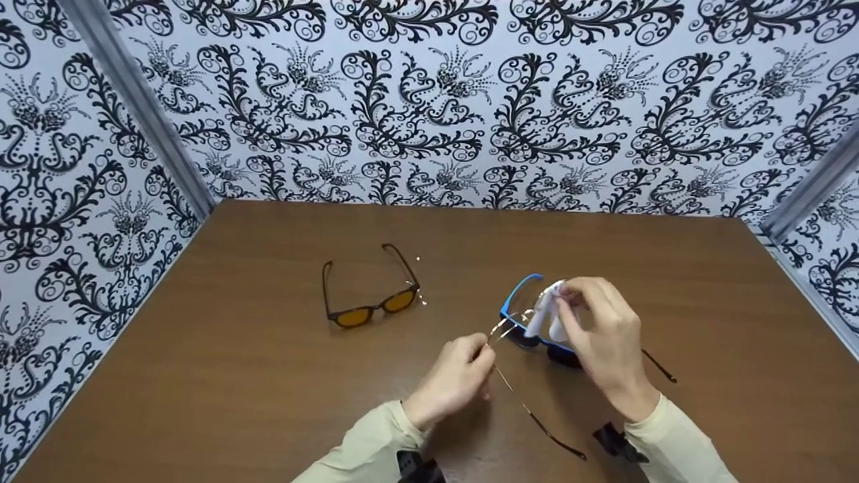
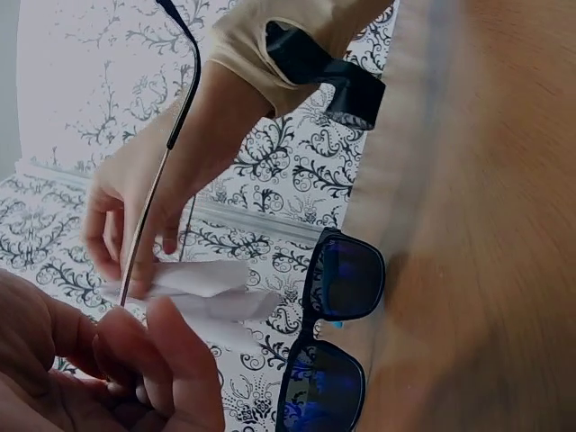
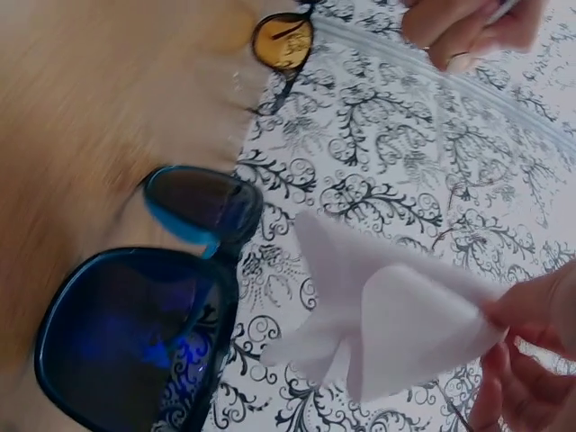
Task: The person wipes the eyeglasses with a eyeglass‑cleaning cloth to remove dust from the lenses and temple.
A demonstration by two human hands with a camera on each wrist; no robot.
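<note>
My left hand [image 1: 455, 376] pinches a pair of thin metal-framed eyeglasses, and one dark-tipped temple [image 1: 557, 439] points down to the right. In my right hand [image 1: 607, 339] a white cloth [image 1: 542, 315] is pinched between thumb and fingers. The cloth hangs in folds at the right side of the eyeglasses' frame; whether it touches a lens cannot be made out. Below and behind the hands lie blue-and-black sunglasses [image 1: 564, 357] with dark lenses, partly covered by the right hand and cloth. The left wrist view shows the cloth [image 2: 211, 292] beside the slim temple [image 2: 148, 211].
Black-framed glasses with orange lenses [image 1: 354, 316] lie on the brown table [image 1: 268, 402] to the left, temples unfolded. Small bright glints fall beside them. Patterned black-and-white panels [image 1: 429, 100] enclose the table at the back and sides.
</note>
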